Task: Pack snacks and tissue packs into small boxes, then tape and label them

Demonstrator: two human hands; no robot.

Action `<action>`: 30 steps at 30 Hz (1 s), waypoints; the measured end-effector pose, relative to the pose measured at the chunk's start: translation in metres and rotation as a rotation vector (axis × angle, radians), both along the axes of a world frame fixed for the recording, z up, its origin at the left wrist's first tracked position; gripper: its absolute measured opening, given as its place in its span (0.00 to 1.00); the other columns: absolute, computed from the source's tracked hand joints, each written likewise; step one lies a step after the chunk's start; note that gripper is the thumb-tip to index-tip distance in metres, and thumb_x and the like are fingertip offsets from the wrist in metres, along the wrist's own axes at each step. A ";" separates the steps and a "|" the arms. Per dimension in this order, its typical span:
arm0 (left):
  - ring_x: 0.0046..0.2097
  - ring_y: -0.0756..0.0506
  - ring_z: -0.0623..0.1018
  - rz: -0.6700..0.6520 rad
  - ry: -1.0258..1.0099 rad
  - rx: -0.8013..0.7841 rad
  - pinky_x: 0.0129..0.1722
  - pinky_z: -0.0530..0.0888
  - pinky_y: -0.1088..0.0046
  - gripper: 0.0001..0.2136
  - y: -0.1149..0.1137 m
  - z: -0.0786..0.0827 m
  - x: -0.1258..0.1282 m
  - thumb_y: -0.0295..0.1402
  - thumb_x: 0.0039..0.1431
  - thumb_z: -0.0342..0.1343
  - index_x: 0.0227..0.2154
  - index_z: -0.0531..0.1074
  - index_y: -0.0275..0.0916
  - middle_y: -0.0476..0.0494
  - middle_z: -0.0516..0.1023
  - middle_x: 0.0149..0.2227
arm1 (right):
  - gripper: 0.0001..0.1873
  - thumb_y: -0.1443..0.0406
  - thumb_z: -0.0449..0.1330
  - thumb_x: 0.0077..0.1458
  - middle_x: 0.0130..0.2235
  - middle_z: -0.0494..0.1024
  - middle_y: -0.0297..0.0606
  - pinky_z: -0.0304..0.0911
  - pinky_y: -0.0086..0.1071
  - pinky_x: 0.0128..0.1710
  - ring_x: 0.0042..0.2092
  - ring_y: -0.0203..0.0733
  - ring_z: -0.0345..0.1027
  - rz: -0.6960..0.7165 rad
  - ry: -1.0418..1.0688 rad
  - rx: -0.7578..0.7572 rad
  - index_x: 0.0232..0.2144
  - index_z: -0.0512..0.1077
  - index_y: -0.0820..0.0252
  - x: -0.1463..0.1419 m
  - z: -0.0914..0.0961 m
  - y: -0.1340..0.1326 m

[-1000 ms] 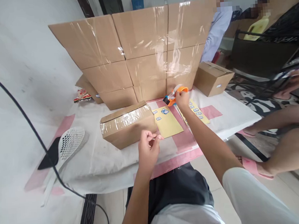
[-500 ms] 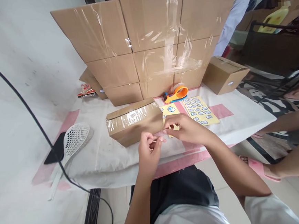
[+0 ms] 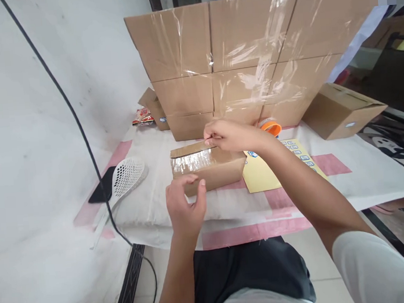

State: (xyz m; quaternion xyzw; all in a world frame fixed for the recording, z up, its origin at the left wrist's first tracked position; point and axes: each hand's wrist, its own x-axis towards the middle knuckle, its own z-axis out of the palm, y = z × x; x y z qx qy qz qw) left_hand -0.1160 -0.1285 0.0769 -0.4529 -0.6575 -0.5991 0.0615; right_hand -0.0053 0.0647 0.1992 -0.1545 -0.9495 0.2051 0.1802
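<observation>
A small cardboard box (image 3: 221, 174), its top flaps shut under shiny clear tape, lies in front of me on the cloth-covered table. My right hand (image 3: 223, 135) is over the box's far top edge, thumb and fingers pinched together; anything between them is too small to make out. Close to the box's front left side is my left hand (image 3: 185, 202), thumb and forefinger apart, with nothing seen in it. A yellow sticker sheet (image 3: 260, 176) lies just right of the box, and another sheet with blue-edged labels (image 3: 298, 152) is partly behind my right forearm.
Cardboard boxes (image 3: 238, 39) wrapped in clear film are stacked behind. An orange tape dispenser (image 3: 270, 127) shows past my forearm. A carton (image 3: 342, 112) stands right. A white slotted scoop (image 3: 129, 176) lies over a black flat object (image 3: 99, 191); a black cable (image 3: 63, 97) hangs at left.
Earlier both hands pinched together in front of the box. They have parted: the right hand went forward over the box top, the left moved left and opened. The view has shifted left.
</observation>
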 end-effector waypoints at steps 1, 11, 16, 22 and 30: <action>0.42 0.47 0.81 -0.011 0.127 0.011 0.46 0.72 0.69 0.06 0.005 0.002 -0.002 0.33 0.64 0.60 0.39 0.68 0.42 0.47 0.81 0.38 | 0.11 0.71 0.57 0.61 0.30 0.73 0.34 0.54 0.34 0.43 0.38 0.40 0.64 0.026 -0.033 0.009 0.26 0.69 0.59 -0.007 -0.005 0.006; 0.61 0.40 0.77 -0.170 0.550 -0.234 0.61 0.60 0.58 0.12 0.045 -0.012 -0.017 0.31 0.67 0.56 0.52 0.73 0.45 0.44 0.82 0.56 | 0.09 0.71 0.60 0.59 0.32 0.76 0.39 0.56 0.35 0.40 0.43 0.48 0.67 0.042 -0.186 0.051 0.26 0.71 0.58 -0.030 -0.040 0.029; 0.59 0.39 0.78 -0.131 0.564 -0.203 0.57 0.61 0.58 0.10 0.044 -0.016 -0.014 0.31 0.67 0.55 0.50 0.74 0.46 0.46 0.82 0.56 | 0.13 0.63 0.67 0.55 0.45 0.75 0.47 0.63 0.43 0.49 0.50 0.56 0.68 -0.174 -0.076 0.233 0.41 0.71 0.60 -0.033 -0.047 0.030; 0.59 0.39 0.78 -0.111 0.572 -0.187 0.56 0.60 0.58 0.09 0.044 -0.015 -0.013 0.30 0.66 0.56 0.47 0.75 0.45 0.45 0.84 0.53 | 0.22 0.56 0.64 0.60 0.55 0.74 0.52 0.59 0.57 0.62 0.59 0.62 0.66 -0.349 0.160 -0.042 0.52 0.70 0.61 0.001 -0.068 0.049; 0.52 0.37 0.79 0.014 0.651 -0.293 0.54 0.61 0.56 0.20 0.045 -0.011 -0.009 0.36 0.63 0.59 0.57 0.73 0.38 0.33 0.79 0.53 | 0.70 0.40 0.73 0.44 0.78 0.36 0.42 0.42 0.56 0.74 0.78 0.59 0.32 0.010 0.286 -0.662 0.76 0.38 0.44 0.071 -0.133 0.029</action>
